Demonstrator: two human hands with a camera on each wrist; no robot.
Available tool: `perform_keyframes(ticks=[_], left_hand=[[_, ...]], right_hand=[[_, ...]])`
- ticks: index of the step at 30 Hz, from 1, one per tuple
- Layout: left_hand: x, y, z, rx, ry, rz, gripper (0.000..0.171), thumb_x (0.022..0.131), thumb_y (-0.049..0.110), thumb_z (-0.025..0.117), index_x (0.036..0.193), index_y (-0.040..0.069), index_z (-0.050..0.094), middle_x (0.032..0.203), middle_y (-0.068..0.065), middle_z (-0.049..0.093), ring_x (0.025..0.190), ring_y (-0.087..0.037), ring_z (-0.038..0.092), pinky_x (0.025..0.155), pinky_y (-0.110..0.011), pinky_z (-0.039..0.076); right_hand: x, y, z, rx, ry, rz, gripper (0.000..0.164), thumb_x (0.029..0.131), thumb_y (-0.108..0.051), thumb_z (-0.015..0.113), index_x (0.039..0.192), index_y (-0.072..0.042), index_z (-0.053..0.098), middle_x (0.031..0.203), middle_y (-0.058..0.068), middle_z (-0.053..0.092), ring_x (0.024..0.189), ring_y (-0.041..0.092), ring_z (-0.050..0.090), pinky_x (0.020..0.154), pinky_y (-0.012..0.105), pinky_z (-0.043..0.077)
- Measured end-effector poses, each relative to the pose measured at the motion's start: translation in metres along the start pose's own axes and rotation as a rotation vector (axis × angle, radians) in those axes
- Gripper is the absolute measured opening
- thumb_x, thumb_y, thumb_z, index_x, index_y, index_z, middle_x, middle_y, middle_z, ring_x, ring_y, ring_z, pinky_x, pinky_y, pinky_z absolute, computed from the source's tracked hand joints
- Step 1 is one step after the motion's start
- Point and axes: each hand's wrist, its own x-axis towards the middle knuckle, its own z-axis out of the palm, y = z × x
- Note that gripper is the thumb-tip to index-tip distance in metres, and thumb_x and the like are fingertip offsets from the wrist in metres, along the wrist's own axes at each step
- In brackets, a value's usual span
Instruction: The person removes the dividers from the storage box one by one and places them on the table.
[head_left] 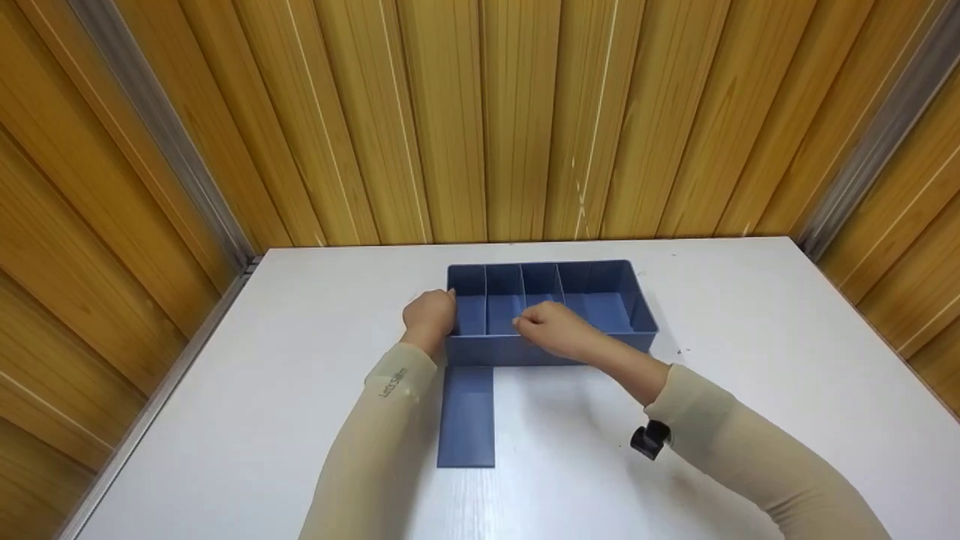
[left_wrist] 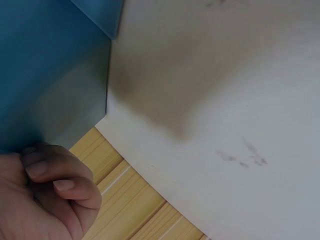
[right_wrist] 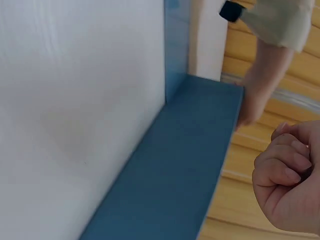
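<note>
A blue-grey divided storage box (head_left: 547,350) sits on the white table, with several thin dividers standing across it. My left hand (head_left: 431,315) grips its left wall by the rim; in the left wrist view the curled fingers (left_wrist: 65,185) meet the wall's top edge. Over the front rim, near the middle compartments, my right hand (head_left: 551,328) is curled into a fist. The right wrist view shows those fingers (right_wrist: 280,172) folded in, with nothing visible between them. A flat blue panel (head_left: 466,420) lies on the table against the box's front, by the left forearm.
The white table (head_left: 315,300) reaches back to a wood-patterned wall (head_left: 517,150), with similar panels on both sides. A small black device (head_left: 649,439) is attached at the right sleeve cuff. Small dark specks mark the tabletop right of the box.
</note>
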Motion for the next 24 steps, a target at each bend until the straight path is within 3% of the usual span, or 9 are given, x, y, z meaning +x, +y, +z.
perform_keyframes(ticks=[9,24], left_hand=[[0.001,-0.002,0.002,-0.021,-0.005,0.002,0.056,0.112,0.037,0.032,0.101,0.002,0.074,0.110,-0.016,0.078,0.102,-0.031,0.075,0.089,-0.047,0.060],[-0.001,-0.001,0.002,-0.033,0.007,0.002,0.056,0.112,0.037,0.033,0.100,0.001,0.074,0.108,-0.016,0.078,0.098,-0.030,0.075,0.087,-0.047,0.061]], right_hand=[[0.010,0.005,-0.031,0.011,0.084,0.092,0.044,0.109,-0.020,0.046,0.065,-0.016,0.044,0.058,-0.005,0.037,0.052,0.011,0.030,0.061,0.029,0.034],[0.026,0.035,-0.050,-0.166,0.138,0.213,0.038,0.109,-0.027,0.046,0.073,-0.014,0.044,0.063,-0.004,0.040,0.059,0.012,0.038,0.062,0.029,0.034]])
